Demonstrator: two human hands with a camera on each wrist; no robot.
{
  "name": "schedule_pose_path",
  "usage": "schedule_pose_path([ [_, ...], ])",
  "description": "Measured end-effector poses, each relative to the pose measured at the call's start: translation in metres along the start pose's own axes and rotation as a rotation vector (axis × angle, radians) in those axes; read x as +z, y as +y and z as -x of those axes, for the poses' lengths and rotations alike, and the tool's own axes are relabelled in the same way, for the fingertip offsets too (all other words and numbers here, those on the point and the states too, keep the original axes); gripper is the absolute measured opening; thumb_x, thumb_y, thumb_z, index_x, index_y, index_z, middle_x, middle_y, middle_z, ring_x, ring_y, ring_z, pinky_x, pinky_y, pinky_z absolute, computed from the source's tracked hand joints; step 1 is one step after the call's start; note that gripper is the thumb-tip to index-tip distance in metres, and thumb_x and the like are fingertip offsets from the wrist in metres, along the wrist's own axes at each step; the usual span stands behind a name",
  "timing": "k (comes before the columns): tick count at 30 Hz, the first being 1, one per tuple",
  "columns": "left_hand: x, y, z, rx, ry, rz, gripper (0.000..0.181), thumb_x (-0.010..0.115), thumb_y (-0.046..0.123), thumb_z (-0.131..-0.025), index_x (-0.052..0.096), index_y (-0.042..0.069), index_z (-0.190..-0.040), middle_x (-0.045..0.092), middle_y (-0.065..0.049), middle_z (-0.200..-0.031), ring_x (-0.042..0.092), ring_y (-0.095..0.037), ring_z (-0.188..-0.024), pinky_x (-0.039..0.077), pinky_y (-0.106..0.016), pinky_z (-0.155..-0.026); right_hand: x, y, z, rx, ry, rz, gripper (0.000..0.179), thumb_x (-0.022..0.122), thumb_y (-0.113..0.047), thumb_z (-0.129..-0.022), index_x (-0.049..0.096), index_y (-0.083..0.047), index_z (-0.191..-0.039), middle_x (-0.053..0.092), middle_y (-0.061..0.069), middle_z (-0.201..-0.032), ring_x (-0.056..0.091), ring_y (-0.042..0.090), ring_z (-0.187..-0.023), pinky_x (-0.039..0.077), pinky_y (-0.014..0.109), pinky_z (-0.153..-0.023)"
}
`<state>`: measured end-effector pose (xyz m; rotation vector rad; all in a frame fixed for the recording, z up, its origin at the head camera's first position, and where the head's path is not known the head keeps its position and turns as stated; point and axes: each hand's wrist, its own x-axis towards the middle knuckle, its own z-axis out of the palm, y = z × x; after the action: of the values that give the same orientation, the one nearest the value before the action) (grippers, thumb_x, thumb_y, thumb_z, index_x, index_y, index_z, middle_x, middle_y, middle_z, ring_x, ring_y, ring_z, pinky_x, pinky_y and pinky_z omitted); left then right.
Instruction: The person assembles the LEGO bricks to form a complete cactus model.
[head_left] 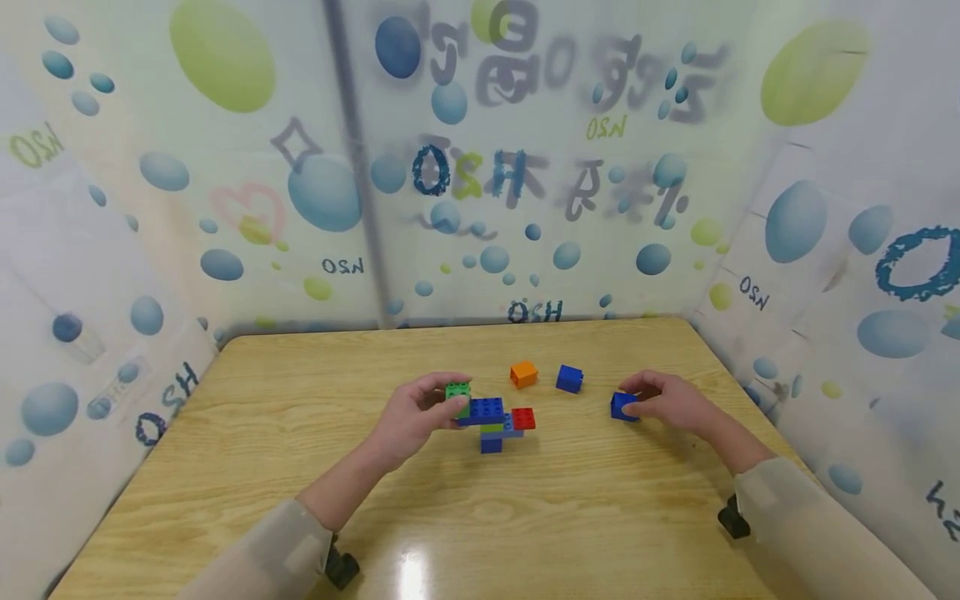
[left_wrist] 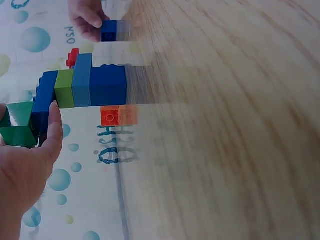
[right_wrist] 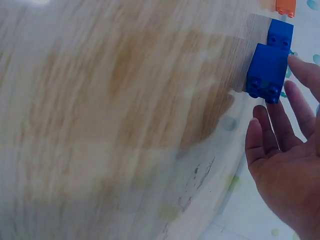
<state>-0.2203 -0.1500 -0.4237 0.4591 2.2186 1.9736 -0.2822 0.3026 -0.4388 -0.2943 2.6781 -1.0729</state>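
Observation:
My left hand (head_left: 411, 419) grips the green brick (head_left: 457, 390) at the left end of a joined brick model. Beside the green brick, a long blue brick (head_left: 491, 408) tops a lime brick (left_wrist: 64, 88), a light blue brick (left_wrist: 82, 82) and a lower blue brick (left_wrist: 108, 86). A red brick (head_left: 523, 418) sits on the model's right side. Farther right, my right hand (head_left: 669, 402) holds a separate blue brick (head_left: 621, 407) between thumb and fingers, low at the table. In the right wrist view, this brick's studs (right_wrist: 272, 91) face the camera.
An orange brick (head_left: 523, 374) and another blue brick (head_left: 570, 379) lie behind the model on the wooden table (head_left: 300, 400). Patterned curtains (head_left: 465, 208) enclose the table's back and both sides.

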Motion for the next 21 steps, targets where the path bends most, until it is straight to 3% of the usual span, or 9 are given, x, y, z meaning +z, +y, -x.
schedule_pose_path([
  [7, 0.000, 0.001, 0.000, -0.005, -0.004, 0.015, 0.039, 0.074, 0.019, -0.107, 0.070, 0.009, -0.145, 0.068, -0.005, -0.119, 0.069, -0.021, -0.102, 0.069, -0.047, -0.092, 0.001, 0.002, 0.001, -0.040, -0.018, 0.037, 0.050, 0.085, -0.027, -0.098, 0.070, -0.003, -0.138, 0.071, 0.018, -0.134, 0.065, 0.030, -0.117, 0.057, 0.040, -0.099],
  [13, 0.000, 0.001, -0.001, -0.006, -0.003, 0.005, 0.038, 0.073, 0.020, -0.108, 0.070, 0.010, -0.145, 0.068, -0.007, -0.118, 0.069, -0.022, -0.102, 0.069, -0.047, -0.092, 0.004, 0.005, 0.001, -0.057, -0.018, 0.043, 0.050, 0.085, -0.022, -0.097, 0.068, -0.001, -0.139, 0.071, 0.018, -0.131, 0.064, 0.028, -0.111, 0.056, 0.034, -0.093],
  [21, -0.001, 0.000, -0.001, -0.002, -0.004, 0.009, 0.039, 0.074, 0.020, -0.108, 0.070, 0.010, -0.145, 0.068, -0.006, -0.118, 0.069, -0.022, -0.101, 0.069, -0.043, -0.090, 0.009, -0.005, 0.001, -0.073, 0.017, 0.041, 0.047, 0.081, -0.025, -0.101, 0.067, -0.002, -0.141, 0.071, 0.020, -0.134, 0.067, 0.035, -0.122, 0.059, 0.046, -0.102],
])
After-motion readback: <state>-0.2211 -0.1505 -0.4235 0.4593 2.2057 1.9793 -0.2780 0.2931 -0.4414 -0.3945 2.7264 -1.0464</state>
